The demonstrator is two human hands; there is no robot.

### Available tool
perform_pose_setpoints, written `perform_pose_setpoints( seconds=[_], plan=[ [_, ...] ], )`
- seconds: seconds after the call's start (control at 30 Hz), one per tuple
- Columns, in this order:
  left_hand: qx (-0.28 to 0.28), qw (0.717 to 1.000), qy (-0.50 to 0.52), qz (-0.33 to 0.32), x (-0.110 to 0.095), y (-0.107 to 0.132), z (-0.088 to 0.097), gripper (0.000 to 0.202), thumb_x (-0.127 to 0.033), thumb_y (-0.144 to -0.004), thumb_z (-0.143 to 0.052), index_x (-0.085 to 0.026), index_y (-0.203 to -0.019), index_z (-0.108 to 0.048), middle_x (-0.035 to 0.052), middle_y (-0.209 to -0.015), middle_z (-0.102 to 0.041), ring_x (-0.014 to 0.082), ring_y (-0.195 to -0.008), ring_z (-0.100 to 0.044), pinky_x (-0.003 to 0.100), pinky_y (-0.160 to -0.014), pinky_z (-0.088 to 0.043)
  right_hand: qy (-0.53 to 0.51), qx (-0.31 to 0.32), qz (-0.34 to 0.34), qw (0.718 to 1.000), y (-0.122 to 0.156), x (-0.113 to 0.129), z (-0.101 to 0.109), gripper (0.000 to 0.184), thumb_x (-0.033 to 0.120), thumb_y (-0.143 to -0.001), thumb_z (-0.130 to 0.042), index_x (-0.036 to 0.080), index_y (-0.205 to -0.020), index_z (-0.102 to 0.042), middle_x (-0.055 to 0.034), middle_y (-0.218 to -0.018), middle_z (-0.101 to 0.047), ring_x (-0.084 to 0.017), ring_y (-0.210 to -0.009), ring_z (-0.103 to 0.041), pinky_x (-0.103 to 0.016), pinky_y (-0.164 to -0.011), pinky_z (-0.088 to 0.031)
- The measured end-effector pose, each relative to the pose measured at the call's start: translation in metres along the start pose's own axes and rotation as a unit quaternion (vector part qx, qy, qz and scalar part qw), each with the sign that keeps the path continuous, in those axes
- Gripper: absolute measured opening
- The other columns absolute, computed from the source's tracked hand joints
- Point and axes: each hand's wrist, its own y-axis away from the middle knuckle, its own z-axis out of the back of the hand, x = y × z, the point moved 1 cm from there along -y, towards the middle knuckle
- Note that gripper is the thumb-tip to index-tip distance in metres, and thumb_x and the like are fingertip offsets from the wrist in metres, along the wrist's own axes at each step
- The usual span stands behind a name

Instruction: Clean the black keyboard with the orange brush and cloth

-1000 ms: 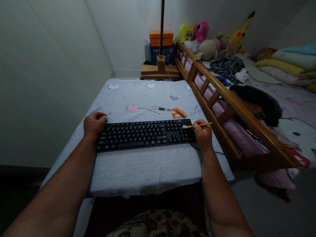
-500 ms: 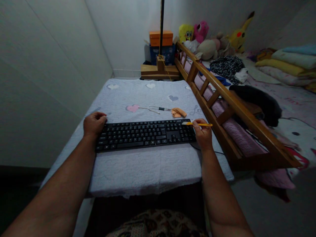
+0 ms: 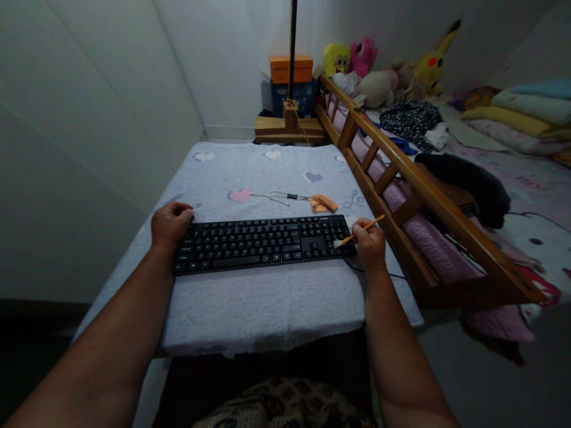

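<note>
The right hand (image 3: 370,246) is pinching a slim yellow-handled brush with pale bristles (image 3: 348,239) at the number pad of a long black plastic keyboard (image 3: 250,241), which is lying on a pale-blue heart-patterned cloth (image 3: 267,303); the left hand's (image 3: 170,224) curled fingers are resting by its left end, their hold unclear. Brushing is apparently proceeding, finished and remaining areas being indistinguishable. Cloth lettering is reading "Lo"; the keyboard's small marking is proving illegible.

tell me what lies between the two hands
In the head view, a long black keyboard lies between the left hand and the right hand, with a slim yellow-handled brush angled over its right end.
</note>
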Motion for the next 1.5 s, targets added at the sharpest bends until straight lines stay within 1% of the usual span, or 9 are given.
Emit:
perform_pose_setpoints(
  seconds=[0.33, 0.43, 0.57, 0.67, 0.83, 0.97, 1.07, 1.3, 1.5],
  plan=[
    [0.001, 1.000, -0.007, -0.001, 0.001, 0.000, 0.000, 0.027, -0.031, -0.067, -0.066, -0.018, -0.089, -0.076, 0.0006, -0.082, -0.071, 0.0196, -0.079, -0.063, 0.036, -0.091, -0.056, -0.067, 0.002, -0.017, 0.998, 0.002, -0.004, 0.000, 0.023, 0.031, -0.075, -0.057, 0.026, -0.054, -0.049, 0.0040, -0.051, -0.037, -0.014, -0.051, -0.034, -0.030, -0.051, -0.027],
    [0.002, 1.000, -0.012, -0.002, 0.002, -0.001, 0.000, 0.029, -0.031, -0.067, -0.065, -0.018, -0.090, -0.076, 0.0009, -0.083, -0.072, 0.0198, -0.079, -0.063, 0.036, -0.091, -0.056, -0.074, -0.011, 0.006, 0.997, 0.001, -0.003, 0.000, 0.024, 0.033, -0.079, -0.058, 0.026, -0.057, -0.051, 0.0035, -0.053, -0.042, -0.015, -0.053, -0.040, -0.031, -0.054, -0.033],
    [0.000, 1.000, -0.012, -0.002, 0.006, -0.003, -0.001, 0.031, -0.032, -0.067, -0.065, -0.018, -0.092, -0.077, 0.0016, -0.084, -0.072, 0.0203, -0.080, -0.063, 0.036, -0.091, -0.056, -0.061, -0.015, 0.036, 0.997, -0.001, -0.001, -0.002, 0.023, 0.039, -0.089, -0.062, 0.026, -0.070, -0.062, 0.0019, -0.064, -0.059, -0.019, -0.067, -0.057, -0.034, -0.069, -0.046],
    [0.004, 1.000, -0.010, -0.004, 0.008, -0.004, -0.002, 0.032, -0.033, -0.068, -0.064, -0.017, -0.093, -0.077, 0.0027, -0.086, -0.072, 0.0209, -0.082, -0.064, 0.035, -0.092, -0.056, -0.028, -0.017, 0.048, 0.998, -0.002, -0.001, -0.005, 0.022, 0.043, -0.092, -0.065, 0.026, -0.079, -0.067, 0.0009, -0.073, -0.065, -0.022, -0.076, -0.062, -0.036, -0.078, -0.048],
    [0.007, 1.000, -0.002, -0.001, 0.008, -0.003, -0.002, 0.032, -0.033, -0.068, -0.065, -0.017, -0.093, -0.076, 0.0027, -0.085, -0.073, 0.0207, -0.082, -0.064, 0.034, -0.091, -0.056, 0.032, -0.014, 0.070, 0.997, -0.002, -0.002, -0.008, 0.021, 0.045, -0.091, -0.067, 0.026, -0.083, -0.069, -0.0021, -0.083, -0.071, -0.025, -0.089, -0.065, -0.041, -0.090, -0.049],
    [0.007, 1.000, 0.001, 0.001, 0.004, -0.001, -0.001, 0.030, -0.032, -0.068, -0.065, -0.017, -0.092, -0.076, 0.0025, -0.085, -0.073, 0.0201, -0.080, -0.064, 0.035, -0.091, -0.056, 0.049, 0.001, 0.076, 0.996, -0.002, -0.001, -0.011, 0.020, 0.045, -0.092, -0.067, 0.027, -0.086, -0.071, -0.0044, -0.089, -0.073, -0.027, -0.095, -0.065, -0.042, -0.093, -0.050],
    [0.005, 1.000, 0.001, 0.002, 0.000, 0.001, 0.000, 0.027, -0.031, -0.068, -0.065, -0.018, -0.090, -0.075, 0.0023, -0.084, -0.072, 0.0208, -0.080, -0.064, 0.035, -0.090, -0.056, 0.055, 0.010, 0.076, 0.996, -0.002, -0.001, -0.010, 0.020, 0.045, -0.091, -0.066, 0.027, -0.085, -0.070, -0.0041, -0.088, -0.073, -0.026, -0.094, -0.065, -0.041, -0.092, -0.050],
    [0.008, 1.000, -0.003, 0.001, 0.000, 0.001, 0.001, 0.029, -0.033, -0.066, -0.063, -0.018, -0.089, -0.073, 0.0026, -0.083, -0.071, 0.0215, -0.081, -0.064, 0.035, -0.090, -0.055, -0.004, 0.018, 0.018, 1.000, 0.001, -0.006, -0.007, 0.025, 0.044, -0.094, -0.061, 0.026, -0.077, -0.064, 0.0015, -0.069, -0.064, -0.021, -0.074, -0.062, -0.035, -0.077, -0.047],
    [0.012, 1.000, -0.008, -0.004, 0.002, -0.001, 0.000, 0.029, -0.033, -0.067, -0.064, -0.018, -0.090, -0.074, 0.0039, -0.085, -0.072, 0.0212, -0.081, -0.063, 0.035, -0.088, -0.054, 0.022, -0.014, 0.056, 0.998, -0.001, -0.003, -0.011, 0.023, 0.046, -0.093, -0.064, 0.025, -0.086, -0.068, -0.0028, -0.087, -0.071, -0.025, -0.090, -0.065, -0.039, -0.090, -0.049]
  ],
)
